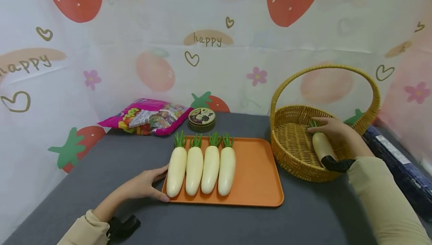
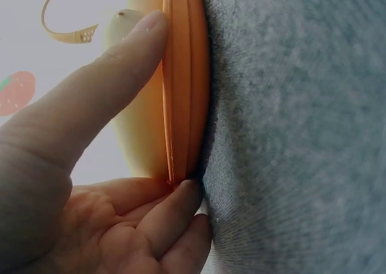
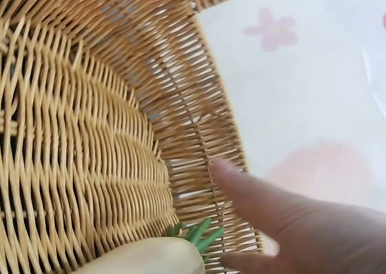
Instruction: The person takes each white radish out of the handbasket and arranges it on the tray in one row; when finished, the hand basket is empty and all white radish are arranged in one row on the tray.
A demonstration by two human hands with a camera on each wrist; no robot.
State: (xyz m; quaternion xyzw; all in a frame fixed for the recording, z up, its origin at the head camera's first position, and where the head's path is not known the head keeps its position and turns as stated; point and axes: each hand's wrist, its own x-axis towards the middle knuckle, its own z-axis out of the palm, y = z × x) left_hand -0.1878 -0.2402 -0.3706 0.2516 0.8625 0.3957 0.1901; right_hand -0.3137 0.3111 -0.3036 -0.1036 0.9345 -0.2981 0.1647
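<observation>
Several white radishes (image 1: 210,170) with green tops lie side by side on an orange tray (image 1: 256,177). My left hand (image 1: 145,185) grips the tray's near left corner, thumb along the front rim and fingers at the left side; the left wrist view shows the thumb against the orange rim (image 2: 181,93). Inside a wicker basket (image 1: 293,159), another white radish (image 1: 323,145) lies on the woven bottom. My right hand (image 1: 334,130) is over it near its leafy end, fingers extended and not wrapped round it. The right wrist view shows the radish (image 3: 151,259) below the hand (image 3: 301,219).
A pink snack bag (image 1: 152,117) and a round tin (image 1: 201,119) stand behind the tray. The basket's tall handle (image 1: 324,66) arches above my right hand. To the basket's right lies a dark blue item (image 1: 395,162). A patterned curtain backs the grey table.
</observation>
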